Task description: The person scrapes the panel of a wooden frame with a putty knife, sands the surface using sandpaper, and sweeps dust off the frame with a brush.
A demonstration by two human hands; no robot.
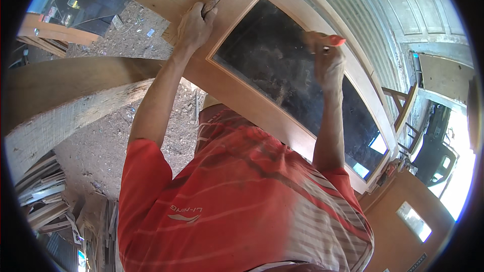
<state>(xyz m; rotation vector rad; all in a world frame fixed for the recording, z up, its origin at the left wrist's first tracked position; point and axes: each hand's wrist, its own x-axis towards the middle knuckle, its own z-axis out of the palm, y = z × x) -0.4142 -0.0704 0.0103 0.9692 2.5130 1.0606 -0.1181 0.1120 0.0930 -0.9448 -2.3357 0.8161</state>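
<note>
A wooden-framed panel [242, 103] with a dark, dusty glass-like pane [267, 55] lies slantwise in front of me. At its upper left end my left hand [195, 26] is closed round a short brown stick-like piece [213, 2], whose lower part the fingers hide. Over the pane, toward its right side, my right hand [328, 63] is raised and closed on a small thing with a red end [337, 40]. Motion blurs that hand's fingers, and the rest of the thing is hidden, so its kind does not show.
A thick wooden beam [75, 88] crosses at my left. Stacked wood strips [45, 191] lie lower left, and the ground [96, 146] carries debris. Corrugated sheet metal [348, 15] runs behind the panel. A brown door-like board [411, 216] stands lower right, a pale door [423, 7] upper right.
</note>
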